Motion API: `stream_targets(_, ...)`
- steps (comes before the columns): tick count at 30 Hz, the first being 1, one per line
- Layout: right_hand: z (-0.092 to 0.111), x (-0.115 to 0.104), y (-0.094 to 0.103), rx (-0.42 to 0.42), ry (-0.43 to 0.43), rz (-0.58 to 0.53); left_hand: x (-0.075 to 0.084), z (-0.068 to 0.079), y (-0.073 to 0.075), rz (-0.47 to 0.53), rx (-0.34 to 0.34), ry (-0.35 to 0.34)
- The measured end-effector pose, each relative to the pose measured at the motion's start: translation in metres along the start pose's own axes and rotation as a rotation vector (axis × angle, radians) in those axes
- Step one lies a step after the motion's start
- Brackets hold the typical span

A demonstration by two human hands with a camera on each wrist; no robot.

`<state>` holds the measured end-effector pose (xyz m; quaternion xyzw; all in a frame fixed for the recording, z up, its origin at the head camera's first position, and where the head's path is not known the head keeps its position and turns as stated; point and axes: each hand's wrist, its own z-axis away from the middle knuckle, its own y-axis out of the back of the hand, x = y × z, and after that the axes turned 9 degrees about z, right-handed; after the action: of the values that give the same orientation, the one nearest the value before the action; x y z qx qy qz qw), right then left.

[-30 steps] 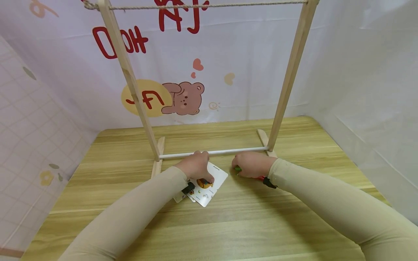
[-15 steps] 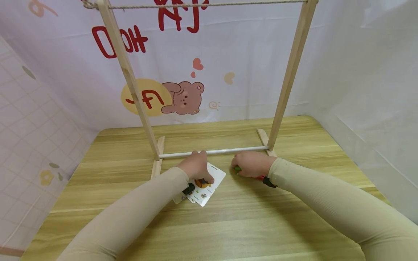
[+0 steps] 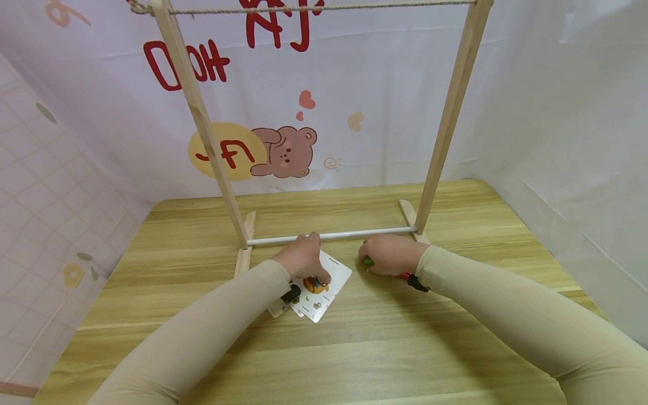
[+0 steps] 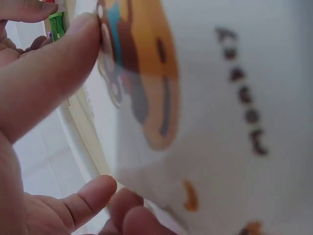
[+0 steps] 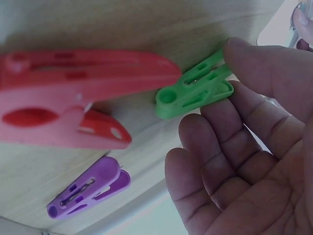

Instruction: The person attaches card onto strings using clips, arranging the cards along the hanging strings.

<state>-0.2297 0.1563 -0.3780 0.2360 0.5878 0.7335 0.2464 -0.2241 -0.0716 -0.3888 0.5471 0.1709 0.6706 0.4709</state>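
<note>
My left hand (image 3: 302, 257) grips a white picture card (image 3: 340, 271), its thumb across the printed orange animal and its other fingers reaching to the far edge. More cards (image 3: 279, 307) peek out beneath, fanned toward the left. In the left wrist view, black lettering runs over the card (image 4: 210, 161). To the right, my right hand (image 3: 388, 256) pinches a green clothespin (image 5: 195, 93) between thumb and fingers, just above the wood. Close by in the right wrist view are a red clothespin (image 5: 88, 88) and a purple clothespin (image 5: 90, 188).
A wooden frame stands behind both hands, with a left post (image 3: 205, 126) and a right post (image 3: 450, 121). A rope (image 3: 324, 8) spans its top and a white rod (image 3: 361, 233) joins the feet. The wooden table (image 3: 364, 354) is bordered by printed curtains.
The left hand and the card have shifted only slightly, with the card's angle changing a little. My right hand has stayed in place with the green clothespin.
</note>
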Motion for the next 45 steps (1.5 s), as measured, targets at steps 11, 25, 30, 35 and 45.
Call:
stream_targets(11,-0.001,0.001,0.0,0.007,-0.018,-0.004,-0.005,-0.004,0.001,0.053,-0.002,-0.04)
stream_targets(25,0.003,0.002,0.008,0.074,-0.072,-0.055,-0.007,0.005,0.018,0.173,0.015,-0.096)
stream_targets(30,0.002,0.005,0.011,0.091,-0.097,-0.059,-0.007,0.007,0.023,0.266,0.008,-0.101)
stream_targets(35,0.002,0.01,0.014,0.126,-0.122,-0.058,-0.002,0.013,0.033,0.35,0.026,-0.145)
stream_targets(45,0.006,0.011,0.031,0.192,-0.196,-0.108,0.006,0.024,0.061,0.37,0.164,-0.22)
